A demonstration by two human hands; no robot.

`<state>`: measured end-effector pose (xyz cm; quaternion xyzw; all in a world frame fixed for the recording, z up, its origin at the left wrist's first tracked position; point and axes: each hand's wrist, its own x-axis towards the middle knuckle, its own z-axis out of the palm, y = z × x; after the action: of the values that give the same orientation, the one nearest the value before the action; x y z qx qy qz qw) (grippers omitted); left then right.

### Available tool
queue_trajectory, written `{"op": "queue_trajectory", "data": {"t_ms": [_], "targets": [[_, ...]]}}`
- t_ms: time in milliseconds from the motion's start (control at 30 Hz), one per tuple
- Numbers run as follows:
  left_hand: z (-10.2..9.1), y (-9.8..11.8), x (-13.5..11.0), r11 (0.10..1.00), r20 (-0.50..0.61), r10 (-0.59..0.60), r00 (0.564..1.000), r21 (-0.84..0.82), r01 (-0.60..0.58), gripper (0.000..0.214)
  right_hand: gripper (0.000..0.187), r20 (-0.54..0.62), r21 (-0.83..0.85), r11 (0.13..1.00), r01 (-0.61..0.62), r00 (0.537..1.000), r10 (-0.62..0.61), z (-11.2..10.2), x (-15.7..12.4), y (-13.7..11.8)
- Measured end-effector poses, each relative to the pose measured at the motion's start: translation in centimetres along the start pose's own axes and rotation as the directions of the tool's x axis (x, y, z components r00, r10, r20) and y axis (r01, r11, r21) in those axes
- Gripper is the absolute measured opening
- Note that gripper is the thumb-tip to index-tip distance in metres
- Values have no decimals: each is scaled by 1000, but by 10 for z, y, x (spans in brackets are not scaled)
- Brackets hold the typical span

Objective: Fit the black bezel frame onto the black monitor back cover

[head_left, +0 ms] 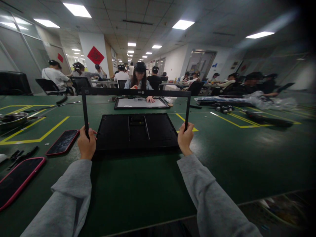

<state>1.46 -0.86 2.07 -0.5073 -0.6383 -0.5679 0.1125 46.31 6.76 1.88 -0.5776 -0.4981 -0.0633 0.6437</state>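
A thin black monitor bezel (135,93), with an LG mark on its long bar, stands raised between my two hands. My left hand (87,144) is closed around its left side bar. Its right side bar is gripped by my right hand (185,138). Below and behind the bezel, a black monitor back cover (113,133) lies flat on the green table, with a metal bracket (137,121) at its middle. Whether the bezel touches the cover's near edge I cannot tell.
Two phones, one with a red edge (63,142) and one in a pink case (21,181), lie at left. Across the table a person (139,77) works at a display panel (130,103). Plastic wrap (271,100) and a metal bowl (12,123) lie farther out.
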Motion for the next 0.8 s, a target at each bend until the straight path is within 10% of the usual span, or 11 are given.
{"op": "queue_trajectory", "data": {"t_ms": [800], "targets": [[0,1,2,986,96,-68,993,158,52,39,35,64,-33,999,-37,997,39,3,-1,7]]}}
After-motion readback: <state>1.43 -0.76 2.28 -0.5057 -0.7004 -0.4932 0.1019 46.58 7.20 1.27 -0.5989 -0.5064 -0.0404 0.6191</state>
